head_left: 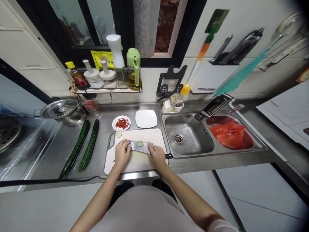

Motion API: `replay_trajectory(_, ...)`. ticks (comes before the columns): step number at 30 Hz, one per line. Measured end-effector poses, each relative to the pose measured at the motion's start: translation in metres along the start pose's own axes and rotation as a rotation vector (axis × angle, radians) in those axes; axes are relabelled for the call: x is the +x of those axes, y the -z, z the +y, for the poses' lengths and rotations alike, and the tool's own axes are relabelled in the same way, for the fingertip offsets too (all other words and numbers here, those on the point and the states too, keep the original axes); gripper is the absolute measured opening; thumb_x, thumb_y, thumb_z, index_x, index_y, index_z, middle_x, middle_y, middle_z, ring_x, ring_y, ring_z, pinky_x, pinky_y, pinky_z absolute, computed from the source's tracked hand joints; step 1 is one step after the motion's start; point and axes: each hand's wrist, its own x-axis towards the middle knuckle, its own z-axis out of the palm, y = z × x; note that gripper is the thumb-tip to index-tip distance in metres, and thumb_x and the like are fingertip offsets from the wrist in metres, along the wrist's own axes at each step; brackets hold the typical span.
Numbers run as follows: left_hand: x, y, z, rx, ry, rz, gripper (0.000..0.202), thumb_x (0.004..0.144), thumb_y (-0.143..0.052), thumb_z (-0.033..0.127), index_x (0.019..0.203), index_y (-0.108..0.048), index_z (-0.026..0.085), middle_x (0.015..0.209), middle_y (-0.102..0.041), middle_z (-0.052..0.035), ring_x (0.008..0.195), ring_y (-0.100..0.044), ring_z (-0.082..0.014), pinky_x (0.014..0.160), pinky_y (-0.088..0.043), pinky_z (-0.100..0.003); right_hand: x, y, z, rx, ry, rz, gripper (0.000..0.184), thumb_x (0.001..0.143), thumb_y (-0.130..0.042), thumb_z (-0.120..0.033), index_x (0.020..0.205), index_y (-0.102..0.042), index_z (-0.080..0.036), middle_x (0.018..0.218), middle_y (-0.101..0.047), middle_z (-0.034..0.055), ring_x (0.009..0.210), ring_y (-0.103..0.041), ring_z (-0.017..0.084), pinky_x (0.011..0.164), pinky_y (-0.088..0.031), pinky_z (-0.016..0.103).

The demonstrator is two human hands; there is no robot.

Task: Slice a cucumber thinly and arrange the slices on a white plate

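A kitchen knife (145, 148) with a broad steel blade and black handle lies across the white cutting board (142, 166), held in both hands. My right hand (158, 157) grips the blade near the handle, thumb on the flat. My left hand (122, 153) is closed at the blade's left end, with its fingertips against it; whether something else is under those fingers is hidden. One round cucumber slice (140, 143) rests on the blade. Another cucumber slice (119, 135) lies at the board's upper left.
Two long cucumbers (88, 151) lie left of the board. Behind it stand a plate of red pieces (122, 123) and a white plate (146, 118). At right is the sink (193, 145) with a red plastic bag (228, 133). A lidded pot (65, 111) stands back left.
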Motion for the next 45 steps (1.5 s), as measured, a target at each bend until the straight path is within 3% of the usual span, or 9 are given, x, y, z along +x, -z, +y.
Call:
replay_trajectory(5, 0.009, 0.000, 0.024, 0.148, -0.100, -0.086, 0.030, 0.088, -0.051, 0.038, 0.113, -0.065, 0.031, 0.131, -0.054, -0.0074, 0.126, -0.040, -0.0317, 0.111, -0.005, -0.062, -0.003, 0.004, 0.004, -0.056, 0.069, 0.082, 0.047, 0.089, -0.045, -0.018, 0.136, -0.047, -0.020, 0.094, -0.059, 0.0114, 0.089, -0.048, 0.023, 0.078, -0.030, 0.035)
replay_trajectory(7, 0.012, -0.001, 0.030, 0.148, -0.117, -0.120, 0.028, 0.088, -0.051, 0.038, 0.111, -0.066, 0.032, 0.132, -0.053, -0.0074, 0.126, -0.040, -0.0323, 0.110, -0.002, -0.064, -0.004, 0.005, 0.005, -0.074, 0.095, 0.103, 0.046, 0.090, -0.043, -0.017, 0.136, -0.047, -0.020, 0.093, -0.059, 0.0112, 0.087, -0.048, 0.023, 0.077, -0.030, 0.035)
replay_trajectory(14, 0.016, -0.003, 0.037, 0.045, -0.076, -0.151, 0.019, 0.086, -0.055, 0.032, 0.098, -0.070, 0.029, 0.120, -0.061, -0.0053, 0.119, -0.047, -0.0268, 0.111, -0.008, -0.060, -0.004, 0.006, 0.005, -0.089, 0.126, 0.116, 0.047, 0.090, -0.043, -0.017, 0.137, -0.046, -0.021, 0.092, -0.058, 0.0111, 0.086, -0.047, 0.023, 0.076, -0.030, 0.035)
replay_trajectory(18, 0.019, -0.004, 0.037, -0.031, -0.016, -0.117, 0.014, 0.083, -0.058, 0.032, 0.086, -0.070, 0.026, 0.109, -0.066, -0.0043, 0.107, -0.055, -0.0239, 0.108, -0.024, -0.052, -0.002, 0.007, 0.005, -0.090, 0.118, 0.097, 0.047, 0.091, -0.042, -0.016, 0.137, -0.045, -0.021, 0.093, -0.059, 0.0111, 0.087, -0.047, 0.023, 0.077, -0.030, 0.035)
replay_trajectory(22, 0.026, -0.006, 0.030, -0.138, 0.089, -0.078, 0.017, 0.083, -0.056, 0.036, 0.085, -0.069, 0.024, 0.090, -0.070, -0.0019, 0.087, -0.062, -0.0184, 0.088, -0.044, -0.035, -0.002, 0.006, 0.009, -0.102, 0.108, 0.082, 0.045, 0.091, -0.042, -0.016, 0.135, -0.047, -0.021, 0.094, -0.059, 0.0111, 0.087, -0.048, 0.023, 0.076, -0.030, 0.036)
replay_trajectory(26, 0.033, -0.010, 0.019, -0.197, 0.265, -0.076, 0.020, 0.082, -0.055, 0.039, 0.089, -0.068, 0.024, 0.077, -0.070, 0.0014, 0.073, -0.063, -0.0143, 0.073, -0.046, -0.026, -0.004, 0.002, 0.020, -0.118, 0.094, 0.088, 0.043, 0.090, -0.043, -0.017, 0.133, -0.049, -0.021, 0.092, -0.059, 0.0105, 0.087, -0.049, 0.023, 0.076, -0.030, 0.035)
replay_trajectory(33, 0.058, -0.012, -0.004, -0.027, 0.407, -0.111, 0.014, 0.081, -0.059, 0.037, 0.083, -0.066, 0.025, 0.078, -0.071, 0.0016, 0.080, -0.063, -0.0174, 0.076, -0.040, -0.030, -0.005, -0.007, 0.041, -0.137, 0.062, 0.107, 0.045, 0.085, -0.054, -0.021, 0.130, -0.052, -0.019, 0.091, -0.060, 0.0087, 0.087, -0.051, 0.022, 0.077, -0.031, 0.034)
replay_trajectory(39, 0.078, -0.010, -0.023, 0.075, 0.511, -0.046, 0.015, 0.081, -0.056, 0.036, 0.085, -0.067, 0.026, 0.083, -0.071, -0.0023, 0.086, -0.063, -0.0229, 0.082, -0.038, -0.037, -0.003, -0.011, 0.046, -0.135, 0.055, 0.106, 0.044, 0.085, -0.055, -0.023, 0.129, -0.052, -0.020, 0.088, -0.060, 0.0075, 0.087, -0.051, 0.021, 0.076, -0.031, 0.032)
replay_trajectory(45, 0.083, -0.014, -0.032, 0.198, 0.546, 0.044, 0.019, 0.083, -0.050, 0.030, 0.086, -0.068, 0.024, 0.093, -0.070, -0.0083, 0.096, -0.060, -0.0289, 0.085, -0.037, -0.043, 0.000, -0.009, 0.041, -0.118, 0.043, 0.081, 0.042, 0.085, -0.055, -0.026, 0.127, -0.053, -0.021, 0.089, -0.060, 0.0069, 0.087, -0.051, 0.021, 0.076, -0.030, 0.031)
